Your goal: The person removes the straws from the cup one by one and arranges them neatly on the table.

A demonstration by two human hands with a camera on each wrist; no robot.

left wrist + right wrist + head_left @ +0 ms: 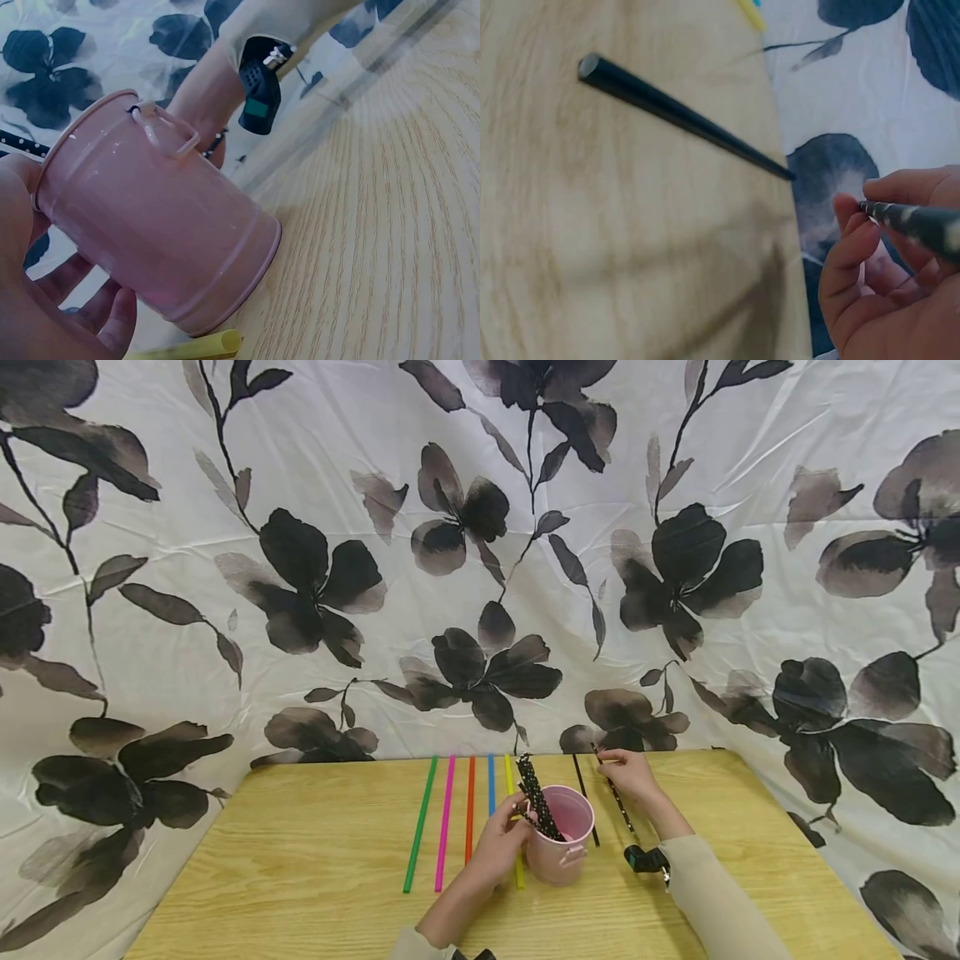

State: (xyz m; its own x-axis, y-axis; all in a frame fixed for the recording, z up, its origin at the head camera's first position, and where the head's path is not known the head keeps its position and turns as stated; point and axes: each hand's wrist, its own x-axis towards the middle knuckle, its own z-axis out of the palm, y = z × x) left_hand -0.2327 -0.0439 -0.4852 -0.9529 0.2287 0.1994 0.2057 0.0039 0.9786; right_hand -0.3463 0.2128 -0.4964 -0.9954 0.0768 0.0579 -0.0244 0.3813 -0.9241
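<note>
A pink bucket (553, 860) stands on the table, with several black straws with white dots (542, 800) leaning out of its left side. My left hand (495, 847) grips the bucket at its left rim, close to those straws; in the left wrist view its fingers (112, 319) curl along the bucket's wall. My right hand (630, 774) pinches another dotted black straw (619, 804) near its far end, to the right of the bucket. In the right wrist view that straw (922, 227) runs between thumb and fingers. A plain black straw (585, 797) lies between bucket and right hand.
Left of the bucket lie a green straw (420, 827), a pink straw (445, 827), an orange-red straw (470, 814), a blue straw (491, 785) and a yellow straw (520, 872), roughly parallel. A floral cloth (570, 710) hangs behind the wooden table (300, 860).
</note>
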